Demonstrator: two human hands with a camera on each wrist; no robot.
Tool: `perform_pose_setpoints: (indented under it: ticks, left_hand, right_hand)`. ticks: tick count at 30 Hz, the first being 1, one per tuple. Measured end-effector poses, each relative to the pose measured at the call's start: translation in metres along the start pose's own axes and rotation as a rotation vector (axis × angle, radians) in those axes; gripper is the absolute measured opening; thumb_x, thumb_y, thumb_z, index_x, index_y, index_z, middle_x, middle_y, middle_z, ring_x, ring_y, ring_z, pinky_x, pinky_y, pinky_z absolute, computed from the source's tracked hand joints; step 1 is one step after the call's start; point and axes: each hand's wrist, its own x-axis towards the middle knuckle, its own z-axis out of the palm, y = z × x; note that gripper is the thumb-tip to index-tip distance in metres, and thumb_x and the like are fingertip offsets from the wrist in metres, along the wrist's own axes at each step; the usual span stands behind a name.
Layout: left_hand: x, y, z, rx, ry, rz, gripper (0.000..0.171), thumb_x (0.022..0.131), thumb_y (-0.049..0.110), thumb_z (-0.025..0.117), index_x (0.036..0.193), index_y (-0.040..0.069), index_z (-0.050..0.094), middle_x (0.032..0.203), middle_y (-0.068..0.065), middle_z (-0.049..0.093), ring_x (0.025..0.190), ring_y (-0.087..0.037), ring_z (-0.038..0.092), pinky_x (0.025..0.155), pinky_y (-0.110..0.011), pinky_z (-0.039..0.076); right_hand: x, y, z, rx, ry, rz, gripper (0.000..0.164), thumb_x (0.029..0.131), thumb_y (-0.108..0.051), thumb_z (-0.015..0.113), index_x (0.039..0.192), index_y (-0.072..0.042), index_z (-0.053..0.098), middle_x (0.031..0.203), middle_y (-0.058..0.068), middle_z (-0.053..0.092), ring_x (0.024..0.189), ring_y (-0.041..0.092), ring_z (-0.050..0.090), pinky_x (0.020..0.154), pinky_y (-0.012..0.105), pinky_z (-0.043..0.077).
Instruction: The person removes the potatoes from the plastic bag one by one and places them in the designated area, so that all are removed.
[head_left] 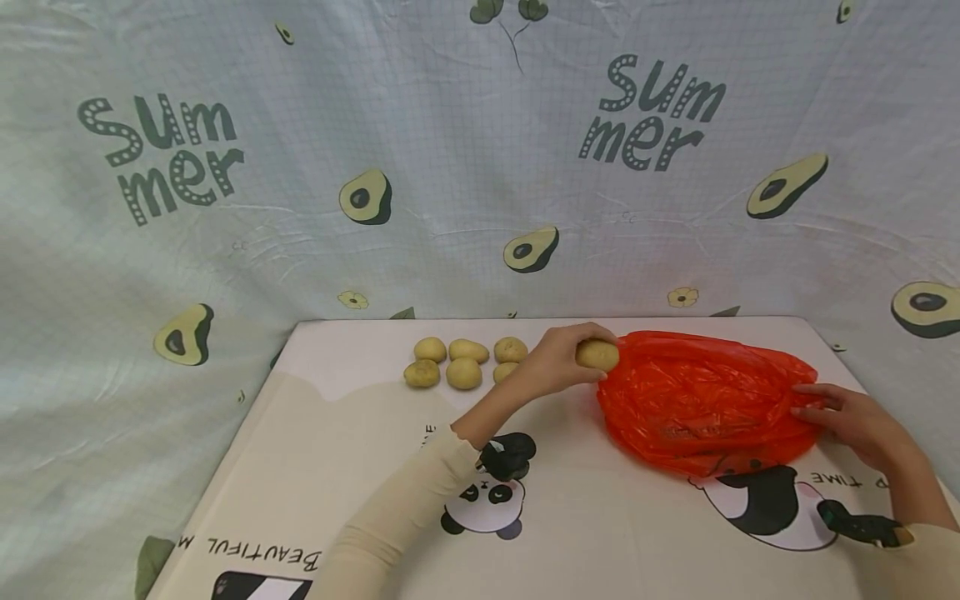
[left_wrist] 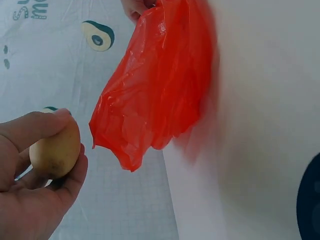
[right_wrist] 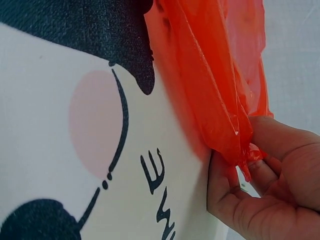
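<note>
A potato [head_left: 597, 355] is gripped in my left hand [head_left: 558, 360], just off the left edge of a red plastic bag [head_left: 705, 400]. In the left wrist view the thumb and fingers curl round this potato [left_wrist: 56, 150], apart from the bag [left_wrist: 155, 80]. My right hand [head_left: 862, 423] holds the bag at its right end. The right wrist view has the right hand [right_wrist: 270, 185] pinching a gathered bit of the bag [right_wrist: 215, 90] between thumb and fingers. What the bag contains cannot be made out.
Several potatoes [head_left: 464, 373] lie in two rows at the back of the table, left of the bag; my left forearm partly covers one. The white table [head_left: 360, 467] bears panda prints. A patterned cloth [head_left: 435, 167] hangs behind it.
</note>
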Motion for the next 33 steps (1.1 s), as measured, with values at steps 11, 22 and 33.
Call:
perform_pose_setpoints:
  ticks: [11, 22, 33]
  left_hand:
    - [-0.014, -0.013, -0.006, -0.036, 0.069, -0.012, 0.043, 0.077, 0.005, 0.089, 0.117, 0.009, 0.074, 0.116, -0.005, 0.070, 0.103, -0.015, 0.061, 0.084, -0.016, 0.052]
    - [-0.027, -0.024, -0.018, 0.038, 0.110, -0.043, 0.043, 0.076, 0.012, 0.091, 0.116, 0.014, 0.077, 0.110, 0.000, 0.071, 0.097, -0.014, 0.061, 0.079, -0.020, 0.051]
    - [-0.040, -0.035, -0.023, 0.015, 0.153, -0.069, 0.043, 0.070, 0.010, 0.093, 0.111, 0.013, 0.079, 0.104, 0.000, 0.071, 0.091, -0.013, 0.060, 0.077, -0.021, 0.052]
  right_hand:
    - [0.001, 0.000, 0.002, -0.010, 0.006, 0.004, 0.071, 0.105, -0.028, 0.056, 0.149, 0.017, 0.023, 0.144, 0.051, 0.022, 0.125, 0.065, 0.036, 0.085, 0.045, 0.060]
    - [0.000, -0.001, 0.001, -0.021, 0.015, -0.006, 0.069, 0.105, -0.025, 0.056, 0.148, 0.019, 0.025, 0.143, 0.051, 0.025, 0.123, 0.064, 0.039, 0.081, 0.041, 0.061]
    - [0.001, 0.001, 0.001, -0.016, 0.005, -0.007, 0.071, 0.105, -0.028, 0.056, 0.148, 0.018, 0.024, 0.143, 0.051, 0.024, 0.124, 0.064, 0.038, 0.082, 0.041, 0.061]
